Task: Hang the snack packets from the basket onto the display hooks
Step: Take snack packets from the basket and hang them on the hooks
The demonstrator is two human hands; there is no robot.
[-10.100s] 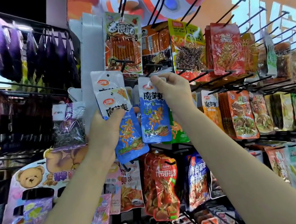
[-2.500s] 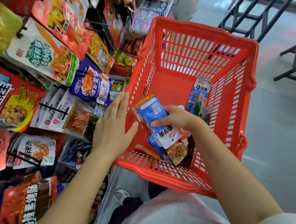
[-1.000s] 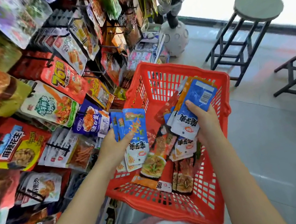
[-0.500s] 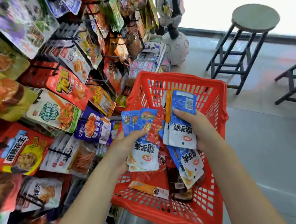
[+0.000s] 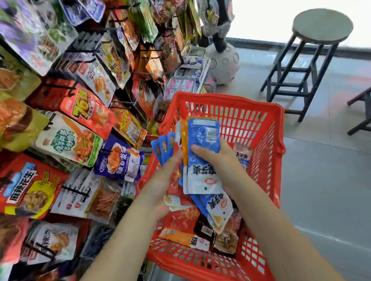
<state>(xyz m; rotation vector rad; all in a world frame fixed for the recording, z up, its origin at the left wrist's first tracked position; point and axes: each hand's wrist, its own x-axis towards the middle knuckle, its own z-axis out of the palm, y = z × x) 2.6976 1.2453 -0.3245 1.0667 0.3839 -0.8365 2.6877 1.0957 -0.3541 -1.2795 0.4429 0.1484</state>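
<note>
Both hands were over the red basket point(image 5: 247, 128), which sat just beside the display rack point(image 5: 90, 87) with its crowded hooks. The right hand point(image 5: 219, 161) gripped a blue-and-white snack packet point(image 5: 203, 159), thumb curled across its face, with an orange packet tucked behind it. The left hand point(image 5: 164, 182) clutched a fan of blue packets point(image 5: 164, 147) (their tops poked up past the fingers), pressed against the right hand's bundle. More loose packets point(image 5: 193, 233) lay on the basket's floor. A round stool point(image 5: 321, 26) stood well apart near the bright window.
</note>
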